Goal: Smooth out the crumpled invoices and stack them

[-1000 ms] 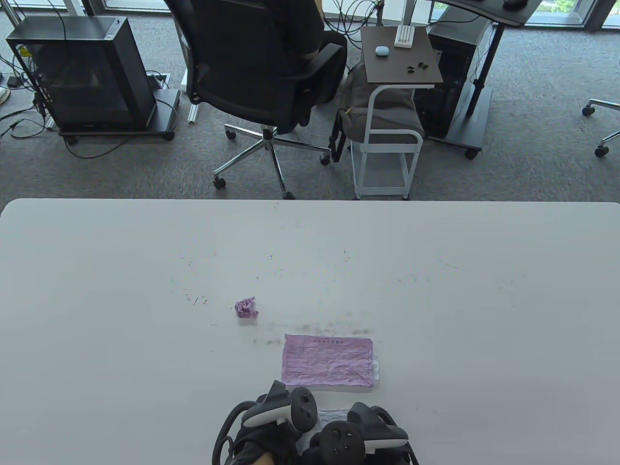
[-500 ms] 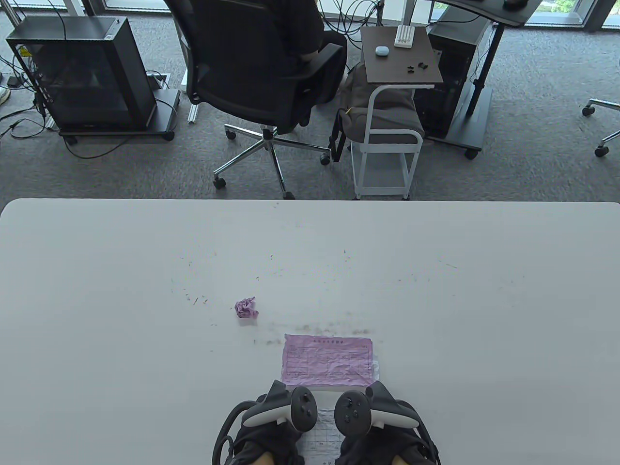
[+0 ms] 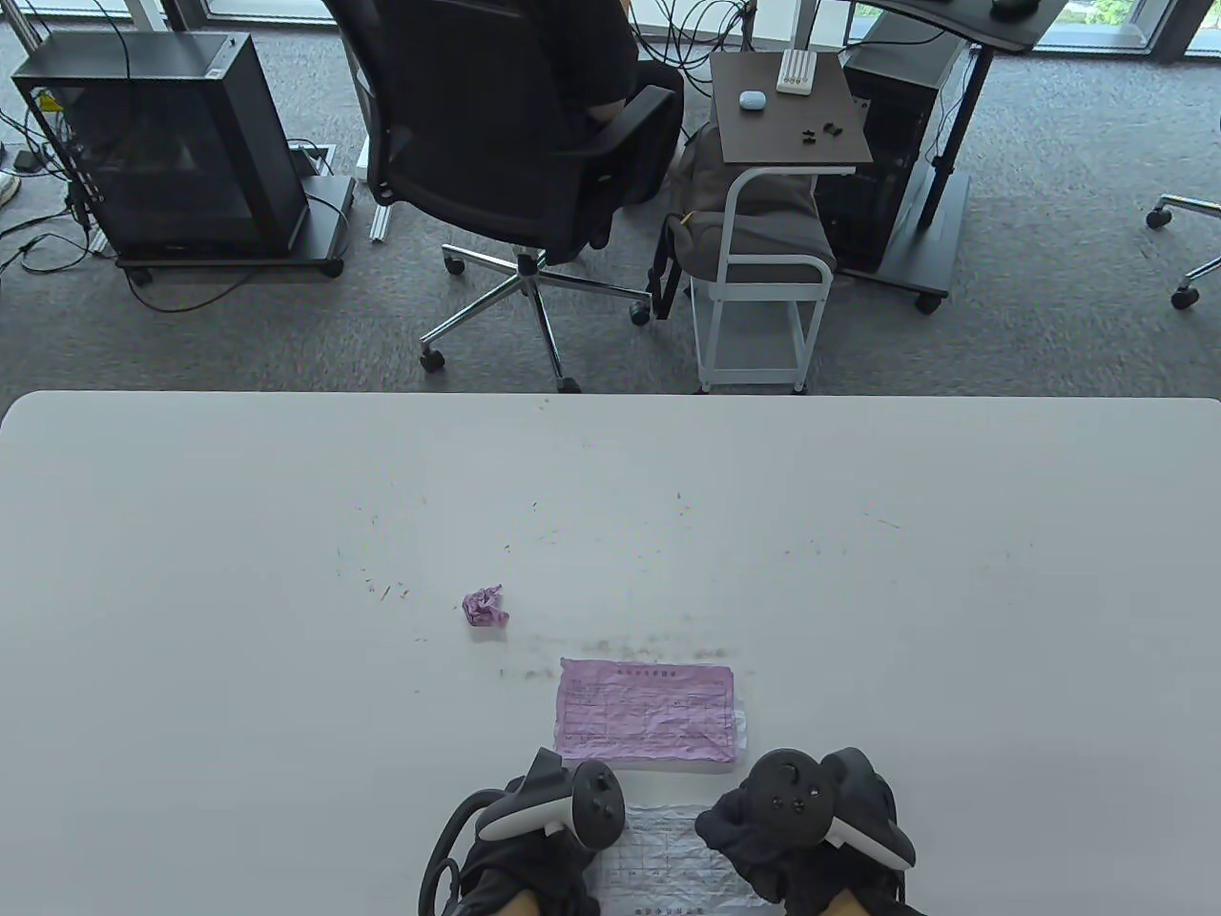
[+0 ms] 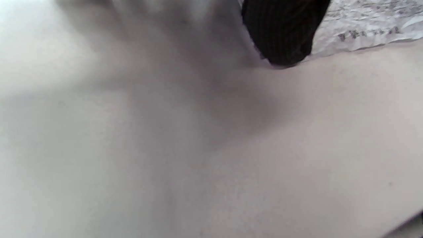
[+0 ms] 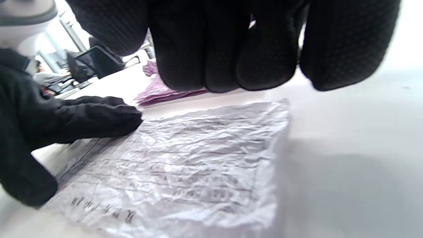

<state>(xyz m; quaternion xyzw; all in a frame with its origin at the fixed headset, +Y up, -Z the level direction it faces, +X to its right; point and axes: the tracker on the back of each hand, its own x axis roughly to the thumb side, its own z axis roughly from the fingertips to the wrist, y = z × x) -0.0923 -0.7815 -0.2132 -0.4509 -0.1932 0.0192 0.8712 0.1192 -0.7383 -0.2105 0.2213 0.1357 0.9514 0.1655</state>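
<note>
A wrinkled white invoice [image 3: 668, 854] lies spread at the table's near edge, between my two hands. My left hand [image 3: 539, 821] lies flat on its left edge; in the right wrist view its straight fingers [image 5: 99, 114] press the paper [image 5: 198, 165] down. My right hand [image 3: 796, 821] is at the sheet's right side, its fingers [image 5: 231, 49] hanging just above the paper and holding nothing. Just beyond lies a flattened pink invoice [image 3: 646, 714] on a small stack. A crumpled pink invoice ball [image 3: 485, 607] sits farther out to the left. The left wrist view shows one gloved fingertip [image 4: 281, 33] beside the sheet's edge [image 4: 363, 26].
The white table [image 3: 954, 620] stretches wide on both sides of the papers. Beyond its far edge stand an office chair [image 3: 506, 143] with a seated person, a small white side cart [image 3: 763, 239] and a black computer case [image 3: 162, 143].
My right hand has slid from the middle of the white sheet out to its right side, uncovering the paper. The left hand has stayed in place on the left edge.
</note>
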